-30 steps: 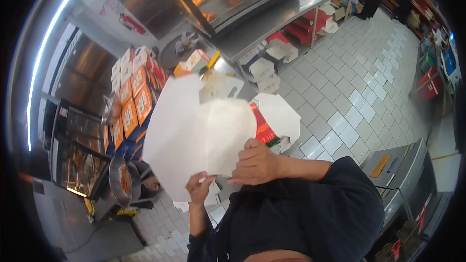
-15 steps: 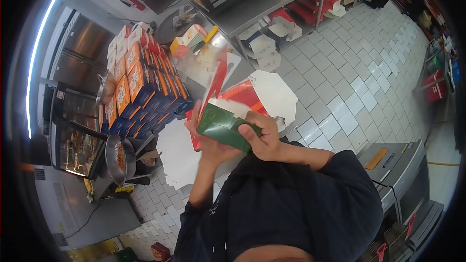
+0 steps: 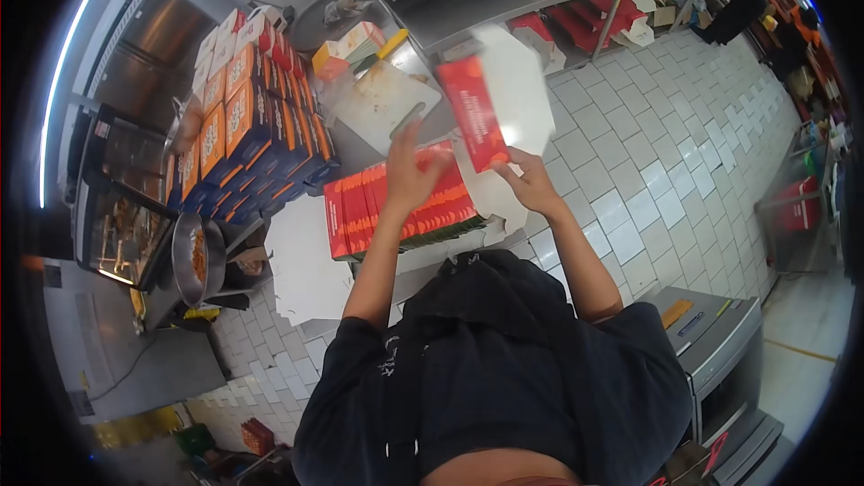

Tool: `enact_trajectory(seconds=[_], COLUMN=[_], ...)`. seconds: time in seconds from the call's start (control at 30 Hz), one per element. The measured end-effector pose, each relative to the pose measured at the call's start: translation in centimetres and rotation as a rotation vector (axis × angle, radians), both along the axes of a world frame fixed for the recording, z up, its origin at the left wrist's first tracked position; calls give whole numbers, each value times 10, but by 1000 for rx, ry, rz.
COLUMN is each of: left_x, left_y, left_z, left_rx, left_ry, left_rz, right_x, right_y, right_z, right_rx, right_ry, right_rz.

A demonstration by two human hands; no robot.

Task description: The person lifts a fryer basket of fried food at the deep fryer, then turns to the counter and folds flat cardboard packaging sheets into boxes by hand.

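Note:
My right hand pinches the near end of a red cardboard carton blank, with its large white flap spread out on the right and blurred by motion. My left hand is off that blank, fingers apart, over a row of red carton blanks. These stand packed side by side, with green lower edges and white flaps reaching out at both ends. Whether the left fingers touch the row, I cannot tell.
Orange and blue boxes are piled high at the left. A white cutting board lies behind the row. A steel bowl sits at the left, near a glass display case. A grey counter stands at the right.
Both hands were on a carton with its green side showing. Now my left hand has let go, and my right hand holds a blank farther back and right, red side showing.

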State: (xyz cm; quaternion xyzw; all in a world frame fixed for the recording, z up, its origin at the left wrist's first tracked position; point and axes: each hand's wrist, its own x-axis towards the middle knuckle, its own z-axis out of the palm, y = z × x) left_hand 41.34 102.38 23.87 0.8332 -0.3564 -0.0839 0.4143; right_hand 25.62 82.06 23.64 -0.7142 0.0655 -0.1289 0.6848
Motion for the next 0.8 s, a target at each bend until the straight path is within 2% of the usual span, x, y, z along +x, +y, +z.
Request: enact_trajectory(seconds=[0.03, 0.1, 0.13, 0.2, 0.3, 0.43, 0.5, 0.53, 0.57, 0.6, 0.63, 0.67, 0.73, 0.77, 0.8], left_x=[-7, -38, -48, -62, -66, -62, -60, -59, -58, -57, -57, -60, -58, -58, -58], left_y=[-1, -1, -2, -4, -4, -2, 3, 5, 7, 6, 6, 6, 3, 5, 5], left_z=[-11, -38, -41, -43, -32, -30, -28, -27, -27, -26, -26, -26, -23, -25, -24], left_rx=[-4, 588, 589, 515, 544, 582, 553, 525, 522, 533, 542, 537, 598, 582, 583], left_ry=[1, -232, -229, -273, -207, -186, -173, -164, -154, -151, -147, -128, -136, -140, -135], left_rz=[9, 61, 65, 114, 107, 74, 43, -5, 9, -2, -15, -6, -11, -18, -12], right_x=[2, 1, -5, -22, -29, -28, -14, 3, 18, 38, 55, 71, 96, 98, 100], right_y=[-3, 1, 13, 33, 54, 26, -4, -11, -22, -27, -25, -27, -35, -37, -37], right_z=[-24, -85, -110, -120, -131, -142, -131, -107, -103, -109, -76, -84, -107, -116, -122], right_rx=[-4, 16, 54, 217, 165, 331, 271, 202, -10, -488, -607, -614, -509, -512, -364], right_ry=[1, -4, 59, 193, 116, 309, 292, 323, 187, -69, -157, -146, -94, -92, 6], right_rz=[9, -19, -37, 58, 63, 270, 392, 252, 137, -138, -236, -217, 72, 81, 137])
